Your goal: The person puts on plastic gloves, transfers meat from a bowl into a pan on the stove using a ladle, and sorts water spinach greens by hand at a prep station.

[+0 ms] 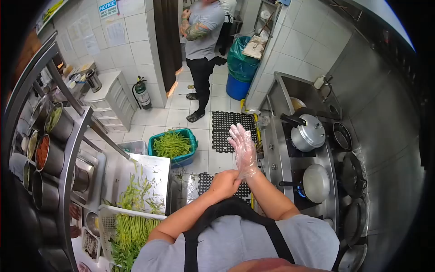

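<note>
Pinching the cuff of a clear plastic glove (246, 156) at the right wrist, the left hand (224, 185) had its fingers clamped on that edge. The right hand (243, 147) filled the glove, its fingers straight and slightly apart, between a blue tub (185, 159) of green stalks (172, 144) and the stove (281, 165).

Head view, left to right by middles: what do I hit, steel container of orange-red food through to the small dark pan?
Steel container → white drawer unit → tub of green stalks → bare left hand → right hand in clear glove → pressure cooker → small dark pan.
</note>
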The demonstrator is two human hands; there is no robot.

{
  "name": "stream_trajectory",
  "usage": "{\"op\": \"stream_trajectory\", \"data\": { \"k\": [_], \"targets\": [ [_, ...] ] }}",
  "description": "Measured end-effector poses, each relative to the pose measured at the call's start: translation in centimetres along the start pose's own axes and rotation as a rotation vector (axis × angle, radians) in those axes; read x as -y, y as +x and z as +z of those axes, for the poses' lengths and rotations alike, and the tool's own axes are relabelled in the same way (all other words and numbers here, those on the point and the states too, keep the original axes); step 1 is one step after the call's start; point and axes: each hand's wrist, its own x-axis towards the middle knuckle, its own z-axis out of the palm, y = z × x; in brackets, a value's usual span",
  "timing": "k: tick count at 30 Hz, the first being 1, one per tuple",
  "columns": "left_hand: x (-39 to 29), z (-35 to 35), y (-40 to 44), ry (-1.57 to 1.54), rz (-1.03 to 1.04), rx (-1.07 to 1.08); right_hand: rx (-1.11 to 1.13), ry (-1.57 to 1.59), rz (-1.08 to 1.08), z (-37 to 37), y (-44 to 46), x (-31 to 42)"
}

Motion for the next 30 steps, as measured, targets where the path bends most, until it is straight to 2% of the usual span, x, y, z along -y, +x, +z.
{"op": "stream_trajectory", "data": {
  "k": [2, 3, 7, 9, 11, 13, 15, 17, 19, 26, 29, 30],
  "targets": [
    [0.6, 3.2, 1.2, -0.104, 0.147, -0.010, -0.009, -0.049, -0.111, -1.5, 0.1, 1.8],
    [1.5, 0.7, -4.3, -0.025, 0.091, 0.051, -0.040, 0.058, -0.088, 1.6, -3.6, -1.6],
    [-2.0, 3.0, -1.1, -0.015, 0.146, -0.044, -0.022, 0.051, -0.164, -0.7, -3.5, 2.7],
    [-4.2, 2.6, -1.0, 0.003, 0.154, -0.098, 0.072, 0.257, -0.242, 0.1, -2.7, 5.1],
    [-7.2, 1.7, -0.6, -0.184, -0.014, -0.240, 0.108, 0.336, -0.258, 1.0, -2.8, 7.0],
    [-6.8, 3.2, 0.3, -0.186, -0.016, -0.268, 0.299, 0.587, -0.237, 1.2, -3.3, 8.5],
    [-6.7, 4.9, 1.2, -0.345, 0.348, -0.359, 0.358, 0.600, -0.237, 1.1, -4.1, 9.7],
    [-7.0, 6.7, 1.0, -0.325, 0.350, -0.351, 0.525, 0.612, -0.221, -0.3, -5.0, 10.1],
    [-6.8, 8.3, 1.2, -0.285, 0.245, -0.205, 0.528, 0.583, -0.231, -2.1, -5.1, 10.9],
    [-9.1, 13.4, 1.3, -0.138, 0.207, -0.214, 0.473, 0.675, -0.289, -7.7, -6.6, 13.2],
    [-10.1, 16.2, 1.0, -0.057, 0.187, -0.193, 0.447, 0.600, -0.324, -10.5, -8.3, 13.7],
    [-10.1, 17.2, 0.9, -0.080, 0.191, -0.167, 0.375, 0.544, -0.354, -11.3, -9.0, 14.0]
  ]
}}
